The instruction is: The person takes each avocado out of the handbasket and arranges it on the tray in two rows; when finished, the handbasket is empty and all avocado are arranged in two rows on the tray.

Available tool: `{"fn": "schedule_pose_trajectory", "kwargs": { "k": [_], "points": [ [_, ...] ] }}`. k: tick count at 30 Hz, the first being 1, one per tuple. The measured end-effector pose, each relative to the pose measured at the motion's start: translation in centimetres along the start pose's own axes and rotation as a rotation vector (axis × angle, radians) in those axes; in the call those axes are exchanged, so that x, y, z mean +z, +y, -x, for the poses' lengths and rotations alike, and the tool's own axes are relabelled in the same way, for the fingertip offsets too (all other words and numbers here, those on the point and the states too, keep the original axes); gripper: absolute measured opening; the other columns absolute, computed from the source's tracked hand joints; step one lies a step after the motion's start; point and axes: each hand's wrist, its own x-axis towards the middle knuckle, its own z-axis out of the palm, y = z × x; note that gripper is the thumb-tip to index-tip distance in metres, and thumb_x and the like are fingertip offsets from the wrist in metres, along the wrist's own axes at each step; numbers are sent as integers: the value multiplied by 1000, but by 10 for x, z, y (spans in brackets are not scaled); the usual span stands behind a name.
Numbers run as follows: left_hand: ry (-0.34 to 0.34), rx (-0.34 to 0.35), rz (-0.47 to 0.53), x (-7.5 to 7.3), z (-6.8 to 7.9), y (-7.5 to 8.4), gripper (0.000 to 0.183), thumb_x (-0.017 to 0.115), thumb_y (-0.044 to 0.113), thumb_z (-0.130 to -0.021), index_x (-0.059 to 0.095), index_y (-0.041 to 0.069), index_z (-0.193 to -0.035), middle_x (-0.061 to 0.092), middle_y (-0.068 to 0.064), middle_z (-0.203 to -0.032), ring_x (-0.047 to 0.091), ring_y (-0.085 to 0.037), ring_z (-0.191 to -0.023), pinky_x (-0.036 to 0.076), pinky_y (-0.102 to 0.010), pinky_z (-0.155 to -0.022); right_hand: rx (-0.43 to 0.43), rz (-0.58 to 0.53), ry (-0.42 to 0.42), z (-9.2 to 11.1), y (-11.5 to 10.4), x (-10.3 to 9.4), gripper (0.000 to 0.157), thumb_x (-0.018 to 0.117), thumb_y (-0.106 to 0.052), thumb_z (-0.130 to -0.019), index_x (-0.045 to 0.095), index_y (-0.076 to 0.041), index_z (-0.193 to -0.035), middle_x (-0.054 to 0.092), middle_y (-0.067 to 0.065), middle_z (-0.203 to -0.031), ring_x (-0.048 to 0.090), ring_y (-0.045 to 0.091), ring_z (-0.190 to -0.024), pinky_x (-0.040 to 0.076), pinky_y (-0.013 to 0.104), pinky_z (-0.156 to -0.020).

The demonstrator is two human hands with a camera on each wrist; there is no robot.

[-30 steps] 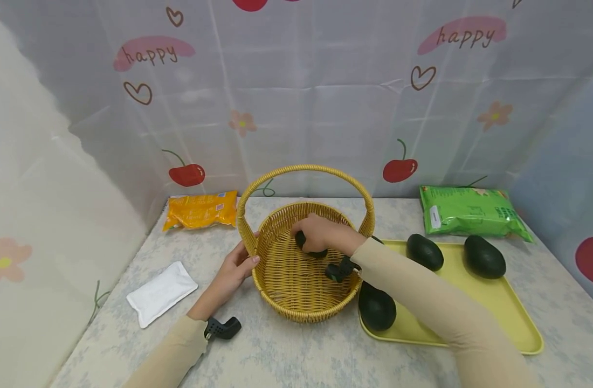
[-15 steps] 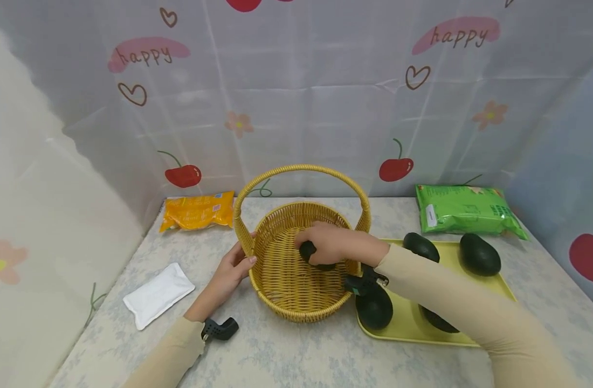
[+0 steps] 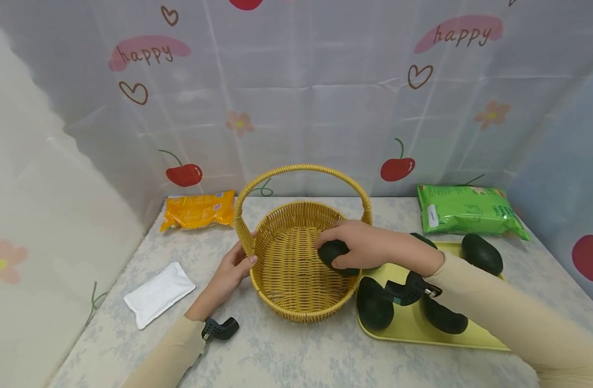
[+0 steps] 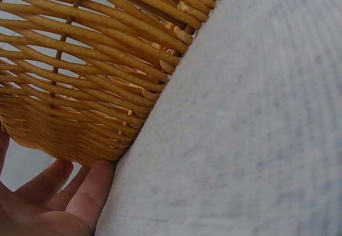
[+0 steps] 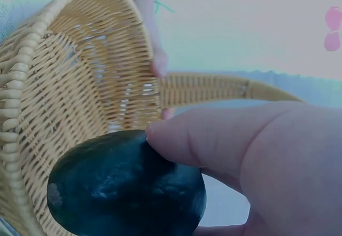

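Note:
A dark green avocado (image 3: pixel 334 254) is gripped from above by my right hand (image 3: pixel 374 245), over the right side of the yellow wicker basket (image 3: pixel 296 275). In the right wrist view, the thumb presses on the avocado (image 5: pixel 125 185), with the basket behind it. My left hand (image 3: pixel 227 277) holds the basket's left side near the foot of its handle. Its fingers (image 4: pixel 88 196) touch the woven outer wall in the left wrist view. Several more avocados (image 3: pixel 376 307) lie on a yellow tray (image 3: pixel 408 339) at the right, partly hidden by my right arm.
An orange packet (image 3: pixel 199 210) lies at the back left and a green packet (image 3: pixel 471 210) at the back right. A white pouch (image 3: pixel 159 295) is left of my left hand. Printed curtains stand behind and at both sides.
My right hand has moved right with the avocado, from inside the basket to its right rim. My left hand keeps its place on the basket, which has not moved.

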Motion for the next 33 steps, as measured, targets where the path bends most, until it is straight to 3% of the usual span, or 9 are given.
{"fn": "schedule_pose_trajectory", "kwargs": {
  "k": [3,11,19,23,30,33],
  "points": [
    [-1,0,0,0,0,0,64,53,14,-104,28,16,-162,38,-28,-158,57,-14,-122,58,-25,-88,-4,-26,18,12,1,-4,42,69,-13,-93,65,-19,-134,63,9,-131,55,24,-107,52,30,-79],
    [-5,-2,-10,0,-3,-1,64,54,15,-104,28,18,-163,36,-25,-161,52,-27,-131,58,-26,-89,32,-78,30,56,2,-11,41,69,-17,-93,65,-27,-133,59,6,-134,56,22,-114,53,31,-84],
    [-10,-5,13,-2,-1,-1,64,52,14,-105,26,17,-163,36,-27,-160,56,-15,-123,58,-27,-88,43,-78,60,96,15,-12,39,71,-25,-95,63,-33,-133,57,1,-142,55,28,-130,54,40,-92],
    [-12,2,9,-3,0,-1,64,52,14,-105,25,16,-163,36,-28,-159,58,-12,-121,58,-27,-88,73,-61,113,115,30,-10,40,72,-27,-95,63,-36,-133,58,-1,-143,55,29,-132,55,37,-93],
    [-13,4,16,-1,0,-2,65,52,15,-105,25,16,-163,36,-29,-159,58,-9,-120,58,-26,-88,115,-110,215,147,64,-2,43,76,-25,-92,63,-32,-132,61,4,-139,56,2,-108,53,23,-72],
    [-13,5,16,-1,0,-3,65,52,14,-105,24,16,-164,36,-29,-159,58,-10,-120,58,-26,-88,140,-81,258,162,78,4,45,77,-21,-91,63,-31,-133,62,5,-138,52,-5,-100,49,23,-71]
  ]
}}
